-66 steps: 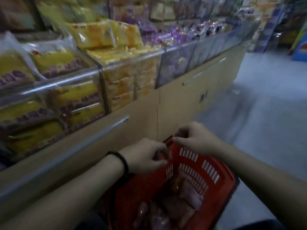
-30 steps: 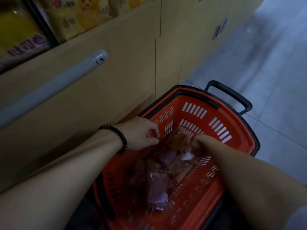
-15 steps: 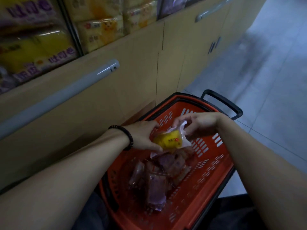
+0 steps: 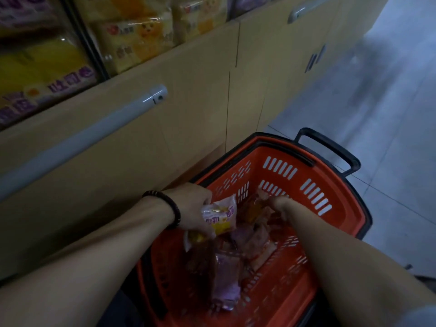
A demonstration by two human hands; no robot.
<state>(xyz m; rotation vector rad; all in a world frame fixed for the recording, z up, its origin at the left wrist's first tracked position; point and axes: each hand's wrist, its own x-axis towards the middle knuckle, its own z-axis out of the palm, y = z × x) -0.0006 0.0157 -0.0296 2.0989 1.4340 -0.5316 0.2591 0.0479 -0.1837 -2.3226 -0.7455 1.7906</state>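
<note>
Left hand (image 4: 192,205) pinches the yellow snack packet (image 4: 220,215) over the red basket (image 4: 335,178), purple print unreadable. Right hand (image 4: 279,204), on it earlier, now digs among loose packets (image 4: 226,277) inside, can't tell its grip.

Purple Chinese characters mark the yellow shelf packs (image 4: 44,72) and the held packet (image 4: 220,214), too blurred to read.

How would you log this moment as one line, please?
left hand: grips yellow packet | right hand: down among packets in orange basket | right grip: unclear
</note>
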